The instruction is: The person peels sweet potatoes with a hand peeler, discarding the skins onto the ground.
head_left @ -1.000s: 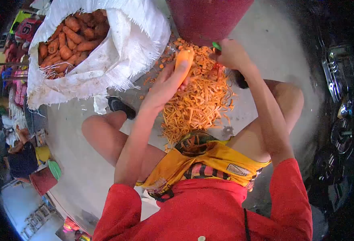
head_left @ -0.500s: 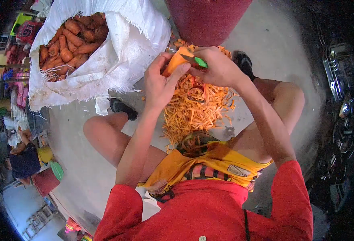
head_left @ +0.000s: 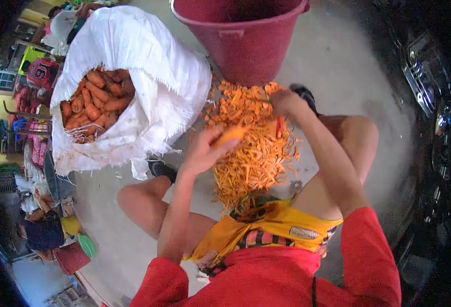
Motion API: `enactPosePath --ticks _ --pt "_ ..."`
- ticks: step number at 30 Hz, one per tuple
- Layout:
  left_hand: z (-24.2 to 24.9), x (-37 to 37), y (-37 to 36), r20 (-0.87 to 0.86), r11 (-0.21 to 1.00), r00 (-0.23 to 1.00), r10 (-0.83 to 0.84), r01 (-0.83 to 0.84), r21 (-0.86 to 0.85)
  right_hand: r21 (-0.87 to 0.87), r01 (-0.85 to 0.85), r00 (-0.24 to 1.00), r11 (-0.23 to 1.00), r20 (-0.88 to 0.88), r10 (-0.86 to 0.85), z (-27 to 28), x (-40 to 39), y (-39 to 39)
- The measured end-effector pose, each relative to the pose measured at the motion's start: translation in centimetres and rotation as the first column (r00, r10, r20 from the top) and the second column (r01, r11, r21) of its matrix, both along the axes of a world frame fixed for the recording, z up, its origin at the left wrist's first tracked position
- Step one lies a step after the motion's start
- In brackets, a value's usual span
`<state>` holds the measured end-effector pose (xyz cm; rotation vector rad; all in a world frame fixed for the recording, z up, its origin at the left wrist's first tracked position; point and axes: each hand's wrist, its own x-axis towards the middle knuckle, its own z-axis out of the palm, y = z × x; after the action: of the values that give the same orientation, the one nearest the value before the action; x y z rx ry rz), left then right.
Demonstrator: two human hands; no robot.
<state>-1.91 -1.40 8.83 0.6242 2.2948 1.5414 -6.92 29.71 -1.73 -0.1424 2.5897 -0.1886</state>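
Observation:
My left hand (head_left: 204, 152) is closed around a peeled orange carrot (head_left: 234, 134), held over a heap of carrot peelings (head_left: 253, 161) between my legs. My right hand (head_left: 287, 103) is up and to the right of it, closed and blurred by motion. A thin strip of the knife (head_left: 262, 100) with green on it sticks out to the left of that hand; the rest is hidden by the fingers. Cut carrot ends (head_left: 241, 97) lie on the floor beyond the peelings. Just below my right hand, a small red object (head_left: 280, 127) shows against the peelings.
A large white woven sack (head_left: 169, 97) of unpeeled carrots (head_left: 95, 102) lies open at the left. A tall maroon bucket (head_left: 253, 46) stands ahead, behind the cut ends. Another person (head_left: 44, 230) is at the far left, near a green basin (head_left: 86, 246). Shiny metal parts (head_left: 417, 84) line the right edge.
My hands have come apart: the left, with the carrot, moved lower, and the right moved away to the right with the knife. The view tilted up, showing the bucket's rim.

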Motion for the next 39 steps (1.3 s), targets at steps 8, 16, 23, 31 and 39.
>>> enactPosePath --ticks 8,16,23,31,39 --pt "7.0 -9.5 6.4 0.443 0.973 0.893 -0.082 -0.025 0.231 -0.06 -0.114 0.993 0.992 -0.029 0.113 -1.7 1.4 -2.1" --pt "10.7 -6.6 1.7 0.011 0.962 0.988 0.156 -0.155 0.224 -0.118 -0.177 0.983 0.977 -0.073 0.169 3.4 2.4 -2.4" --pt "14.3 -11.8 -14.4 -0.169 0.878 0.868 0.467 -0.477 -0.024 -0.138 -0.226 0.968 0.964 0.084 0.238 3.1 3.0 -2.4" --pt "10.5 -22.1 -21.5 -0.646 0.302 0.656 0.39 -0.754 -0.583 -0.116 -0.236 0.972 0.965 -0.018 0.235 3.7 3.5 -3.6" --pt "7.8 -26.6 -23.6 -0.718 0.132 0.537 0.442 -0.831 -0.54 -0.214 -0.277 0.952 0.937 0.071 0.297 7.4 3.5 -4.0"
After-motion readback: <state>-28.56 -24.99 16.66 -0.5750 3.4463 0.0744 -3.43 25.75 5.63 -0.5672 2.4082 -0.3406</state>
